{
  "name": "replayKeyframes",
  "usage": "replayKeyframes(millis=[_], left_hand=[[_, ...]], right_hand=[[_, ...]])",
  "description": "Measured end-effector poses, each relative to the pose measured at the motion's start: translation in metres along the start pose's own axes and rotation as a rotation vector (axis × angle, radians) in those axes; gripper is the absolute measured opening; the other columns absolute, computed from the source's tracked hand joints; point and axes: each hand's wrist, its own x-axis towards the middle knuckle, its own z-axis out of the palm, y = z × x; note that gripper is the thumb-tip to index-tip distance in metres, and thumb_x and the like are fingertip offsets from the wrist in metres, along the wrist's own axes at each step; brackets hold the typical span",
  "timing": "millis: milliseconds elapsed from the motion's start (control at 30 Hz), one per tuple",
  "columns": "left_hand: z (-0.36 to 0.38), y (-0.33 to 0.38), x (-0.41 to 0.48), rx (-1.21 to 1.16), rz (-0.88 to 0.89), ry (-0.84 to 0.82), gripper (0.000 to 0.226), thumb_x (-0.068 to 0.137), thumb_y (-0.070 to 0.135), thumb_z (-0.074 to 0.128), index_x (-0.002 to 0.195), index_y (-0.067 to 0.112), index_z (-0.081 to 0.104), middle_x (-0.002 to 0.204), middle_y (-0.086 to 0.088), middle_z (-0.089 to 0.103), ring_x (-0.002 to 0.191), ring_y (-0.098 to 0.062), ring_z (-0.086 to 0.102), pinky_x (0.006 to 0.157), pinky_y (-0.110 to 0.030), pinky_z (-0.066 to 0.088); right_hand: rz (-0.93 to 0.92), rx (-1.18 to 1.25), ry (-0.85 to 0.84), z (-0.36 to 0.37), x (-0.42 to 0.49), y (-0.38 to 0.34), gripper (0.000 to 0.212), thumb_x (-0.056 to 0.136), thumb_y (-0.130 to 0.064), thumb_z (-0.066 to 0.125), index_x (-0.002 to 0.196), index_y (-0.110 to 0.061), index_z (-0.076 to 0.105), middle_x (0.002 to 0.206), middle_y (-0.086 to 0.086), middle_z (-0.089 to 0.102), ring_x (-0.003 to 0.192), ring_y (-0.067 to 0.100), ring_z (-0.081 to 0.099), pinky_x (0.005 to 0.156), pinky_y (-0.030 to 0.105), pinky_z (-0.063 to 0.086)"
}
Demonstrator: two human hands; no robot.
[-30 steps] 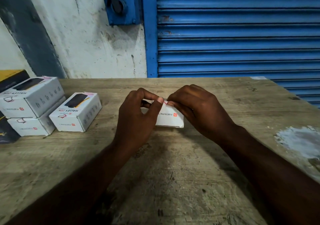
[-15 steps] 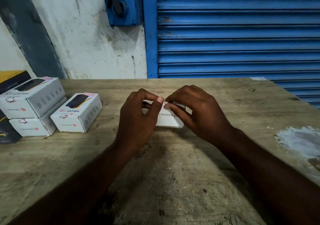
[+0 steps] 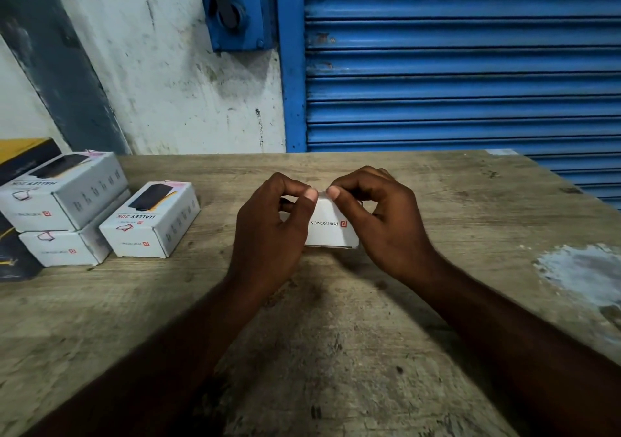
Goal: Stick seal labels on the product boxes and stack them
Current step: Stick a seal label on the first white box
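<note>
While both hands are closed round the white box (image 3: 331, 231) at the middle of the wooden table (image 3: 336, 352), I read the coming move off one relation: where the finished boxes lie from it. The left hand (image 3: 272, 225) curls over the box's left side and the right hand (image 3: 386, 221) over its right. The two thumb tips almost meet on the top near edge, pressing down there. I cannot make out a seal label under them.

The box rests on the table with its short logo face toward me. I judge its long axis runs near to far, though the fingers hide most of it.

The single box (image 3: 151, 221) and the stack of two (image 3: 60, 194) sit well apart to the left, angled slightly, with the stack farthest left. The left hand is the nearer one to them. I would expect the carry to go leftward, with only a small turn needed to match their lie.
</note>
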Motion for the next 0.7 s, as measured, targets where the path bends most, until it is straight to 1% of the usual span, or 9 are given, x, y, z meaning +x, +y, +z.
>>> replayKeyframes(millis=[133,233,333,467,567,600,700], left_hand=[[0.0001,0.0014,-0.0006,0.005,0.003,0.0,0.015,0.09,0.046,0.057,0.088,0.032,0.062,0.094,0.016,0.068,0.09,-0.004,0.065,0.063,-0.053,0.059],[-0.0008,0.0021,-0.0018,0.016,0.011,-0.006,0.017,0.092,0.044,0.057,0.091,0.028,0.062,0.095,0.016,0.068,0.091,-0.002,0.064,0.062,-0.051,0.059],[-0.0012,0.0014,-0.0017,0.017,0.023,-0.013,0.009,0.095,0.038,0.06,0.09,0.03,0.062,0.096,0.019,0.068,0.09,0.0,0.064,0.062,-0.051,0.06],[-0.0014,0.0011,-0.0012,0.025,0.025,-0.012,0.01,0.096,0.036,0.061,0.091,0.028,0.062,0.095,0.02,0.068,0.09,0.001,0.064,0.062,-0.051,0.059],[-0.0016,0.0017,-0.0013,0.03,0.021,-0.015,0.009,0.098,0.033,0.062,0.091,0.028,0.062,0.096,0.019,0.068,0.091,0.001,0.064,0.062,-0.051,0.059],[-0.0016,0.0021,-0.0015,0.029,0.02,-0.014,0.009,0.098,0.033,0.062,0.091,0.028,0.062,0.096,0.018,0.069,0.091,0.001,0.064,0.062,-0.051,0.059],[-0.0017,0.0033,-0.0021,0.029,0.018,-0.008,0.009,0.098,0.032,0.062,0.091,0.028,0.062,0.097,0.017,0.069,0.091,0.0,0.064,0.063,-0.052,0.059]], right_hand=[[0.115,0.091,0.006,0.003,-0.0008,-0.0001,0.015,0.094,-0.03,0.064,0.091,-0.021,0.075,0.088,-0.013,0.068,0.094,0.011,0.063,0.084,0.035,0.051],[0.168,0.142,0.008,0.0034,-0.001,-0.0013,0.014,0.095,-0.029,0.065,0.09,-0.021,0.075,0.089,-0.01,0.071,0.092,0.01,0.066,0.084,0.033,0.052],[0.2,0.178,0.014,0.0028,-0.0007,-0.0024,0.012,0.095,-0.026,0.066,0.089,-0.022,0.074,0.089,-0.008,0.073,0.088,0.009,0.066,0.082,0.031,0.051],[0.225,0.207,0.026,0.004,-0.0011,-0.0031,0.012,0.094,-0.029,0.066,0.089,-0.023,0.075,0.087,-0.009,0.074,0.085,0.01,0.068,0.08,0.033,0.053],[0.245,0.242,0.033,0.0034,-0.0011,-0.0035,0.012,0.095,-0.028,0.067,0.088,-0.022,0.075,0.085,-0.008,0.074,0.083,0.01,0.068,0.079,0.033,0.053],[0.254,0.253,0.032,0.0031,-0.0011,-0.0039,0.012,0.095,-0.026,0.068,0.087,-0.022,0.075,0.084,-0.008,0.074,0.082,0.008,0.068,0.078,0.031,0.052],[0.284,0.296,0.032,0.0032,-0.0002,-0.0078,0.014,0.096,-0.02,0.068,0.084,-0.022,0.074,0.081,-0.011,0.073,0.077,0.003,0.066,0.072,0.02,0.05]])
